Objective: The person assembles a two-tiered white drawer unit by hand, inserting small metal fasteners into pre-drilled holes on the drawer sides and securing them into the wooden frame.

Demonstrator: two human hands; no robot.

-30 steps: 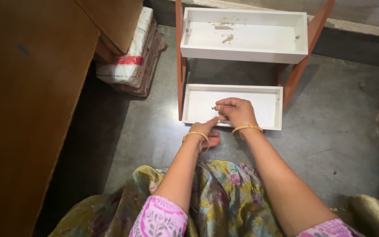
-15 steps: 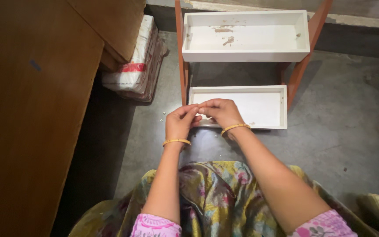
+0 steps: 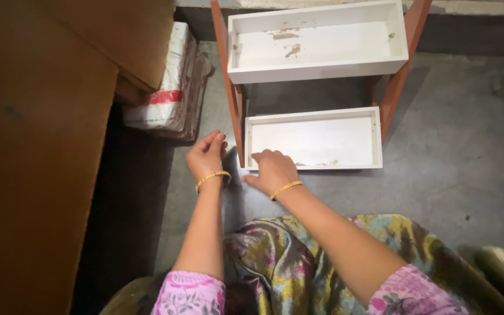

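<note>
My left hand (image 3: 206, 157) pinches a small metal screw (image 3: 225, 134) between thumb and forefinger, just left of the orange frame leg (image 3: 235, 111). On the front left corner of the lower white tray (image 3: 316, 140) rests my right hand (image 3: 272, 170), fingers curled over the rim. That tray sits on the grey floor inside the orange frame. Above it the upper white tray (image 3: 322, 44) is fixed between the two orange legs. Both wrists carry a gold bangle.
Large brown wooden boards (image 3: 36, 146) fill the left side. A stack of wrapped white packages (image 3: 173, 87) lies behind them next to the frame. Grey concrete floor (image 3: 462, 151) extends to the right. My patterned skirt (image 3: 298, 256) covers the bottom of the view.
My hands were together at the tray's front edge. The left hand has since moved left to the frame leg with the screw, and the right hand has settled on the tray's corner.
</note>
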